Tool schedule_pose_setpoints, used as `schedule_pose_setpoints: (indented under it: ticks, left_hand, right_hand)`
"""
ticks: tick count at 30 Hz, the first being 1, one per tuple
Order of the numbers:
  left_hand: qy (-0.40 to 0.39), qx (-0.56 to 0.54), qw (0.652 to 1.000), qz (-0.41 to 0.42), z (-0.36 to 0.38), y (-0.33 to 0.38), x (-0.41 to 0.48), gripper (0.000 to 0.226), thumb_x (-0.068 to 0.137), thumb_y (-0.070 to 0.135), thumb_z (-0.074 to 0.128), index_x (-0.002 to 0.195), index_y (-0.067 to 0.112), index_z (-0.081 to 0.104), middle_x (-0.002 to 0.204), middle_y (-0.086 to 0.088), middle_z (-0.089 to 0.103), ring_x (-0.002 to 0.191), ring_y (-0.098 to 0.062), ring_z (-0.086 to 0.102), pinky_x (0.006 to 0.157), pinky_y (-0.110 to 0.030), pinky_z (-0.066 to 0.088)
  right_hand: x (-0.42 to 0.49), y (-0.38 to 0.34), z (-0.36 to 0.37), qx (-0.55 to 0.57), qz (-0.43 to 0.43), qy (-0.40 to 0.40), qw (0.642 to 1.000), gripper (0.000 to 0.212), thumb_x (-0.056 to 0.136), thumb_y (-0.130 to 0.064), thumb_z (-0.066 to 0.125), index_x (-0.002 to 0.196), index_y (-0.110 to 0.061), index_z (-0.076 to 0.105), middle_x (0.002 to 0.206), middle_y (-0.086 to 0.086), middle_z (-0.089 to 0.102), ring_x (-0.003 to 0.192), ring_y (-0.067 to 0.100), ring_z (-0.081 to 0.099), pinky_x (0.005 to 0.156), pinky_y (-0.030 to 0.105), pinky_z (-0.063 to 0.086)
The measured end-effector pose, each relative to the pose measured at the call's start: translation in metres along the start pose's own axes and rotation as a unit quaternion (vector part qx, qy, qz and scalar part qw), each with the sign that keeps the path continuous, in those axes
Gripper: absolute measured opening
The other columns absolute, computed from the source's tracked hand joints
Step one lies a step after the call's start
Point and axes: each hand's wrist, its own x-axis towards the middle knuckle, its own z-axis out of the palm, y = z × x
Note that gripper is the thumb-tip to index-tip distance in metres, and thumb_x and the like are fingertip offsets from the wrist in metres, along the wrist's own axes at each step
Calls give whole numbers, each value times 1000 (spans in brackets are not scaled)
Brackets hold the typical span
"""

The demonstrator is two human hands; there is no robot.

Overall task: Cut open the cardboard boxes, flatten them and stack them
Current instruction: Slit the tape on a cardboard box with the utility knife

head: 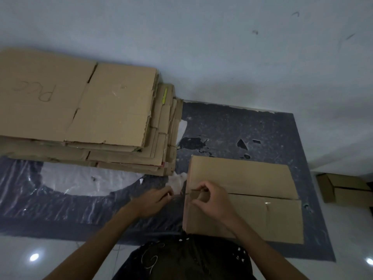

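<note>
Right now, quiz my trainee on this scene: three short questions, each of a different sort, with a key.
1. True or false: the flattened stack lies to the left of the box.
2. Which hand has its fingers on the box's seam? A the left hand; B the right hand.
3. Fill in: the box rests on a dark ____.
Key: 1 true; 2 B; 3 mat.
</note>
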Motion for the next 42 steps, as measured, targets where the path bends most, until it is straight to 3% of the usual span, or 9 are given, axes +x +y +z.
schedule_pose_setpoints:
  ticks: [6, 15, 18, 21, 26, 29, 35, 39, 42]
  left_hand:
    - [131, 36, 976, -170, 50, -27, -13, 22, 102, 30, 40, 116, 15, 47, 117, -6, 48, 96, -19, 58, 82, -32, 49]
    - [192, 184, 926, -269, 53, -8, 3, 39, 88, 34, 63, 119, 11, 57, 124, -17, 52, 111, -37, 50, 89, -44, 47]
    - [199, 4, 965, -172, 30, 46, 27, 12, 95, 26, 54, 88, 19, 62, 100, -10, 64, 93, -25, 61, 79, -36, 49]
    - [225, -226, 930, -183, 11, 98, 47, 34, 100, 23, 46, 69, 14, 56, 70, -4, 59, 65, -16, 54, 58, -29, 38]
    - [319, -318, 880, -148, -17, 149, 69, 23, 100, 17, 45, 100, 10, 67, 104, -8, 66, 97, -24, 60, 85, -35, 46]
    - [274, -203, 927, -158, -23, 164, 92, 35, 98, 23, 47, 129, 7, 53, 136, -17, 50, 126, -33, 46, 103, -42, 39]
    - [59, 69, 944, -316, -1, 170, 117, 112, 71, 67, 61, 154, 22, 2, 160, -13, -11, 144, -44, -1, 113, -56, 20]
    - [187, -192, 934, -237, -17, 159, 125, 84, 79, 69, 61, 140, 14, 43, 145, -14, 41, 129, -34, 44, 105, -44, 41]
    - [240, -547, 791, -134, -19, 155, 123, 46, 96, 42, 50, 122, 5, 61, 108, -15, 66, 96, -30, 61, 78, -36, 50]
  right_hand:
    - [-9, -9, -40, -13, -23, 4, 1000, 3, 90, -18, 65, 92, -17, 67, 82, -5, 66, 77, 8, 62, 72, 24, 51]
    - [-41, 23, -110, -90, 107, -50, 989, 19, 84, -17, 73, 92, -25, 58, 79, -4, 66, 74, 6, 61, 78, 32, 54]
    - [-54, 41, -122, -118, 159, -51, 979, 63, 74, -35, 82, 125, -18, 50, 106, 1, 62, 94, 15, 59, 78, 27, 47]
    - [-66, 60, -132, -140, 196, -24, 970, 115, 64, -59, 80, 150, -21, 14, 149, 13, 30, 131, 32, 39, 102, 40, 41]
    - [-90, 91, -154, -134, 266, -23, 954, 156, 42, -78, 77, 145, -30, -29, 159, 14, -7, 146, 39, 5, 115, 53, 23]
    - [-85, 125, -168, -116, 267, -92, 952, 177, 13, -93, 64, 132, -28, -49, 158, 12, -23, 147, 37, 3, 114, 51, 26]
    - [-63, 142, -202, -98, 258, -172, 946, 119, 90, -30, 66, 135, 2, -40, 148, 29, 32, 83, 17, 57, 61, 13, 43]
    - [-55, 153, -211, -50, 212, -127, 968, 131, 81, -39, 74, 139, -6, -38, 161, 13, 2, 137, 30, 36, 98, 31, 42]
    - [-46, 147, -217, 51, 189, 0, 981, 116, 88, -29, 68, 144, -10, -32, 160, 10, 12, 138, 31, 35, 104, 36, 36]
